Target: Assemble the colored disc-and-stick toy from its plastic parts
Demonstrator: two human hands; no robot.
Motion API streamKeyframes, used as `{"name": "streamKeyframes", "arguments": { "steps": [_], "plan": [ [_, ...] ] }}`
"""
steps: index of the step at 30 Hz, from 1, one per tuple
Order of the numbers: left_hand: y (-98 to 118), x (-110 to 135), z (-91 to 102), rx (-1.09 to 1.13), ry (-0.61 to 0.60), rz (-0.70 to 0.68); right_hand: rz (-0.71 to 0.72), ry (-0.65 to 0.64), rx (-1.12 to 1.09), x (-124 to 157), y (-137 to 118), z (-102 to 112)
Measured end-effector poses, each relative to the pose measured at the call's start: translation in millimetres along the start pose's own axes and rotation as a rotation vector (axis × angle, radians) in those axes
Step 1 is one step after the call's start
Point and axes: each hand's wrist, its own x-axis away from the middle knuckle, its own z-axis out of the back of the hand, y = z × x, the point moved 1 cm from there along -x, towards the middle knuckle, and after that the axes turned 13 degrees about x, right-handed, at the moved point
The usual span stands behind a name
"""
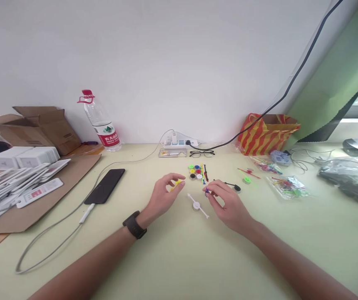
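Right hand (233,208) pinches a small blue piece (207,191) while the left hand (162,195) closes its fingers on a yellow piece (178,182), a white two-armed piece (196,205) lying between both grips.

- Tabletop (172,258): smooth, matt.
- White arrow-ended piece (196,205): smooth plastic.
- Small discs (198,171): glossy plastic.
- Bottle (105,129) by the tabletop's back edge: clear, glossy plastic.
- Open box (52,129): matt cardboard.
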Motion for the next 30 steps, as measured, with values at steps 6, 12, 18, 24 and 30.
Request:
{"name": "streamKeyframes", "arguments": {
  "steps": [6, 12, 18, 24, 30],
  "plan": [
    [-31, -4, 5.4, -0.178, 0.011, 0.126, 0.031, -0.216, 0.139, 3, 3, -2],
    [-31, -2, 2.8, -0.159, -0.082, 0.118, 0.032, -0.358, 0.088, 6, -7, -4],
    [-10, 7, -7.9, 0.008, -0.254, 0.087, -0.022, -0.386, -0.017, 10, -9, -13],
    [4, 17, -19.8, 0.481, -0.484, 0.215, -0.021, -0.336, -0.073, 10, -13, -16],
    [-8, 11, -13.7, 0.374, -0.310, 0.272, 0.084, -0.418, 0.034, 9, -16, -14]
  ]
}}
